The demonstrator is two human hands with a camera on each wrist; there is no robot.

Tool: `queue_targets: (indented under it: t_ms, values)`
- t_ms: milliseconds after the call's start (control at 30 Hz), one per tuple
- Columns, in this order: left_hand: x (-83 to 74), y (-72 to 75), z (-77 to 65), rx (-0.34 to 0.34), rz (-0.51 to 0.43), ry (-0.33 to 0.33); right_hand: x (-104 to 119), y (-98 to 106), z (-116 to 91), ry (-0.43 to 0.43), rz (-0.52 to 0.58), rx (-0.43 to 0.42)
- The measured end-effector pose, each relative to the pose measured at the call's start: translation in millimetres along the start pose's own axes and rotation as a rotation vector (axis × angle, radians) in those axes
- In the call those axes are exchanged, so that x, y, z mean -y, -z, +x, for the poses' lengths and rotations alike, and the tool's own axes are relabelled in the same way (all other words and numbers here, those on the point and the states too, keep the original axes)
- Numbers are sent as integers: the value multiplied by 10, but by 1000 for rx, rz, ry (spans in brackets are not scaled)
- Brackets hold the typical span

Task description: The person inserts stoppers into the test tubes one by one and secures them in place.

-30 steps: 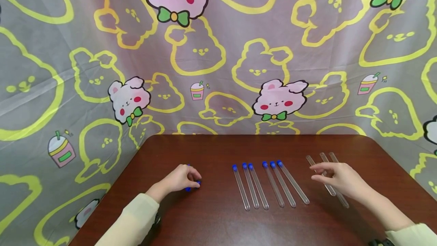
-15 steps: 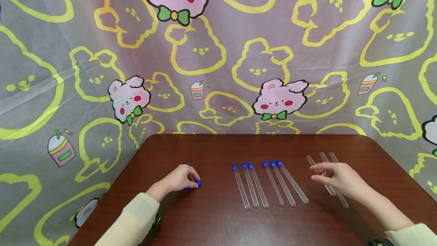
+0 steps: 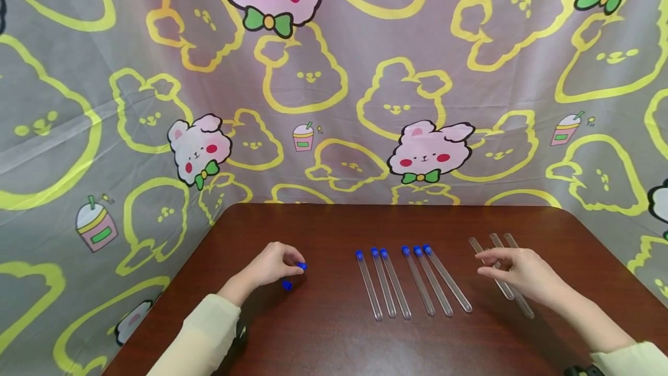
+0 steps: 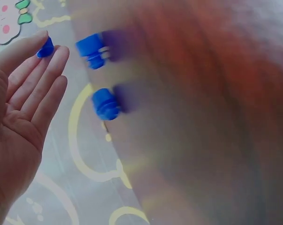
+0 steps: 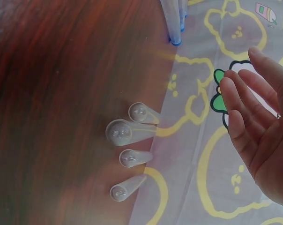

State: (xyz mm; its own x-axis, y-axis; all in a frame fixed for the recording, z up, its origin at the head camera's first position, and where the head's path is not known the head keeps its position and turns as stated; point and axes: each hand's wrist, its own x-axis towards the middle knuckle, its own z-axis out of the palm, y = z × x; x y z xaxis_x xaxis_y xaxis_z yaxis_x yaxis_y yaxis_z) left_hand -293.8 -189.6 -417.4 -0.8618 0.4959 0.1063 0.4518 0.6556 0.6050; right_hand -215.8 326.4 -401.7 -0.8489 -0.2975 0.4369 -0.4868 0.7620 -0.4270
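My left hand [image 3: 276,263] pinches a small blue cap [image 4: 46,48] between thumb and fingertips, raised off the table at the left. Two more blue caps [image 4: 105,104] lie on the table near that hand in the left wrist view; only one loose cap [image 3: 287,285] shows plainly below it in the head view. At the right, my right hand [image 3: 519,271] hovers over several clear uncapped test tubes [image 5: 128,158] and partly hides them in the head view. Nothing is between its relaxed fingers [image 5: 235,124].
Several clear test tubes [image 3: 440,280] with blue caps lie between the hands in two groups, capped ends toward the far edge. All of this is on a dark red-brown table [image 3: 334,341]. A patterned cloth [image 3: 334,126] hangs behind and along both sides.
My left hand has lifted a blue cap off the table and moved slightly up and away, uncovering a cap below it. The right hand has kept its place over the uncapped tubes.
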Motion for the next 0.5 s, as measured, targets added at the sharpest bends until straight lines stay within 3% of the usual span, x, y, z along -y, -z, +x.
queue_targets:
  t_ms: [500]
  values:
    - [-228,183,-26,-140,-98,12,-4,42,70,-34,-31,38]
